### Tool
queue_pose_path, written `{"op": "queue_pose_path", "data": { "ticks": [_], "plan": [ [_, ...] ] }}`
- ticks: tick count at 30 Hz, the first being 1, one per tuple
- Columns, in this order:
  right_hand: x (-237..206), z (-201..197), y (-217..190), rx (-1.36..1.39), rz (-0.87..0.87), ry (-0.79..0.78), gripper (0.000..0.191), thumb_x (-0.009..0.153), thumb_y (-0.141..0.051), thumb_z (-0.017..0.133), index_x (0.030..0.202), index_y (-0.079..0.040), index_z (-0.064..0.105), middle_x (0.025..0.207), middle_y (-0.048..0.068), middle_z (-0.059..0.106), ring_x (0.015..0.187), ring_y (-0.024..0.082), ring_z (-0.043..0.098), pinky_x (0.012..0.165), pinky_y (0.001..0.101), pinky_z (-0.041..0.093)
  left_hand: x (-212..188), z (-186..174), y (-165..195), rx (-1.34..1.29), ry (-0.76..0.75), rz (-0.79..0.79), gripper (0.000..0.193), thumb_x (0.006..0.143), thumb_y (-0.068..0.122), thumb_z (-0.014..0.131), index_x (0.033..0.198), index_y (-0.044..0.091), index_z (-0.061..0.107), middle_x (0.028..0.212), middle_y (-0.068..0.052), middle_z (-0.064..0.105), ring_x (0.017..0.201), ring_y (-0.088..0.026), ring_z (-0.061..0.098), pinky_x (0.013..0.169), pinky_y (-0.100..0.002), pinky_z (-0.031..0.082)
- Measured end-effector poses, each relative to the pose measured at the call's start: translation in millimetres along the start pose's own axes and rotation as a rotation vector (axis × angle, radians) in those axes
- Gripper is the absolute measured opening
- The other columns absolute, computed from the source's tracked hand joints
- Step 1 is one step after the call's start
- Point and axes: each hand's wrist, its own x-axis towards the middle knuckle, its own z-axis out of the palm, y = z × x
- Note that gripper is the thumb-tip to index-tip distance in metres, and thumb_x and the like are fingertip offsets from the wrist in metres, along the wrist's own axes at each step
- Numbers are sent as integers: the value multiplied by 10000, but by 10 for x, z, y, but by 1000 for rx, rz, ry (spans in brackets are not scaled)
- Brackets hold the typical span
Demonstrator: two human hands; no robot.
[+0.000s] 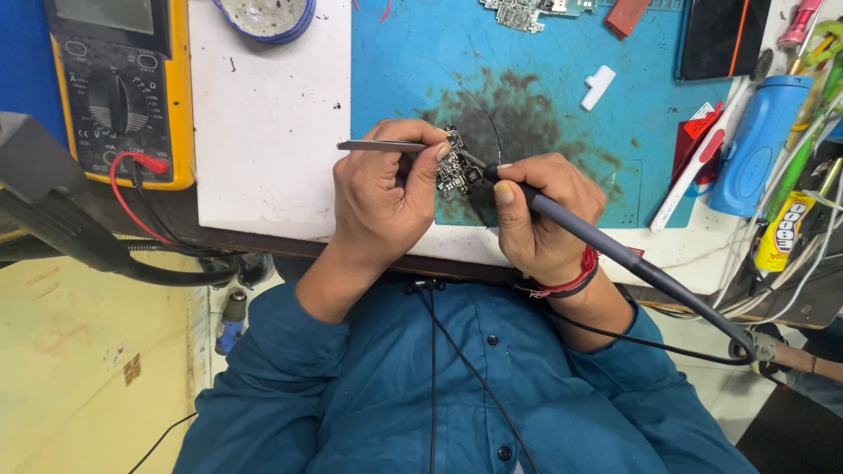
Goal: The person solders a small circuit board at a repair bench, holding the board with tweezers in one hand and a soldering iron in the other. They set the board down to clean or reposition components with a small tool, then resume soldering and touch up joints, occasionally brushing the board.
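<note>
Blue work mat (562,79) with a dark stain lies under both hands. Left hand (382,197) is closed around metal tweezers (378,146), right hand (540,215) is closed around a soldering iron (597,241). Between them sits a small circuit board (458,171), touched by the iron's tip.

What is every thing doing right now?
Left hand: gripping tweezers.
Right hand: gripping soldering iron, tip on board.
Board: held over blue mat.
Meter: red lead plugged in.
Mat: stained dark in the middle.
</note>
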Motion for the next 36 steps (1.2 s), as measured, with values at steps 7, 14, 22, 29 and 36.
{"op": "queue_pose_path", "data": {
  "ticks": [7, 14, 22, 29, 36],
  "plan": [
    [24, -3, -22, -4, -11, -4, 134, 1071, -104, 694, 1098, -28, 588, 947, 109, 704, 770, 236, 674, 634, 305, 507, 2, -1, 6, -1, 3, -4, 68, 1039, 30, 714, 1077, 19, 658, 984, -79, 715, 736, -108, 688, 624, -246, 528],
    [35, -6, -27, 0, -19, -10, 133, 1071, -90, 698, 1103, -28, 585, 955, 109, 703, 743, 229, 677, 638, 305, 511, 5, 5, 3, -9, 2, -3, 67, 1037, 25, 714, 1077, 17, 660, 989, -78, 717, 734, -103, 684, 618, -241, 522],
    [36, -8, -33, -1, -16, -7, 137, 1059, -80, 704, 1100, -26, 585, 943, 110, 701, 762, 235, 672, 629, 303, 506, 4, 2, 2, -6, 5, 4, 62, 1039, 24, 712, 1076, 19, 663, 986, -78, 716, 733, -104, 686, 618, -243, 524],
    [36, -4, -38, -3, -14, -5, 139, 1048, -72, 708, 1093, -25, 586, 927, 107, 697, 744, 231, 660, 616, 303, 495, 6, 7, -7, -6, 4, 11, 63, 1039, 21, 711, 1080, 19, 663, 989, -78, 717, 742, -100, 691, 616, -238, 527],
    [42, 1, -37, 4, -14, 2, 136, 1041, -60, 708, 1084, -22, 585, 919, 108, 694, 731, 228, 654, 611, 304, 493, 2, 1, -5, -6, 1, 1, 57, 1038, 18, 711, 1072, 16, 666, 985, -78, 717, 733, -97, 687, 612, -235, 524]
  ]
}}
